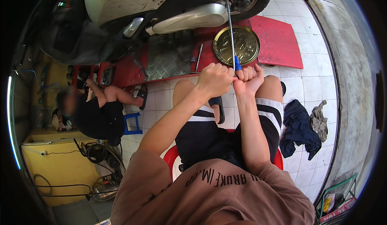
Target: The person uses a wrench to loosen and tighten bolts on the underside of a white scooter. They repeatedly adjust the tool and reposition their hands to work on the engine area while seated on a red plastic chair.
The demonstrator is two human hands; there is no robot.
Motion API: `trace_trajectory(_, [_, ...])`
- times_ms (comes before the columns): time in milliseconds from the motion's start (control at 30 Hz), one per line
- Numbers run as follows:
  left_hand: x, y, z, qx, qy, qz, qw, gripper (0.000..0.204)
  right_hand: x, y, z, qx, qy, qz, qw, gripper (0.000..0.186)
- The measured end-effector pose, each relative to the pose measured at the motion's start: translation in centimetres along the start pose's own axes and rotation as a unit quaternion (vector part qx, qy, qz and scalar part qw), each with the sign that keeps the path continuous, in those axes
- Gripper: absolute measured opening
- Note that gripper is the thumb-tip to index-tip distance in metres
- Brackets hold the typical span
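A long-shafted wrench [231, 35] with a slim metal shaft runs from the scooter's [189, 21] lower side, by the rear wheel, back toward me. My left hand [215, 80] is a fist at its near end, just left of the shaft. On the other side, my right hand [248, 80] has its fingers curled round the same end. A blue piece [237, 63] shows beside the shaft above my right fingers; I cannot tell whether it belongs to the wrench. My hands hide the wrench's grip. Beneath the shaft lies a round gold-coloured metal tray [250, 43].
The scooter stands on a red platform [278, 39]. A metal tool [199, 57] lies on it. At left, another person [94, 114] sits near a blue stool [132, 123]. Dark cloth [300, 128] and a grey rag [319, 121] lie on the tiles. My seat is a red stool [171, 156].
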State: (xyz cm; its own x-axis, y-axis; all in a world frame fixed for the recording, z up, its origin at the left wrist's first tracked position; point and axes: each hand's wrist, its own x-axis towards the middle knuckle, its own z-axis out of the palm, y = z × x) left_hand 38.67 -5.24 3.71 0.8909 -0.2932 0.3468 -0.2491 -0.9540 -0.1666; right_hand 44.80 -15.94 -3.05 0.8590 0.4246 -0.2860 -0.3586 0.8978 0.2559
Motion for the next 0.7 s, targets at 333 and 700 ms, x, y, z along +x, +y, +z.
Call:
trace_trajectory(333, [1.7, 2.8, 1.0, -0.134, 0.021, -0.103, 0.985, 0.024, 0.1, -3.8, 4.0, -0.148, -0.172, -0.017, 0.974, 0.048])
trace_trajectory(700, [-1.1, 0.7, 3.0, -0.163, 0.062, -0.116, 0.978, 0.019, -1.3, 0.1, 1.9, -0.183, -0.201, -0.022, 0.962, 0.041])
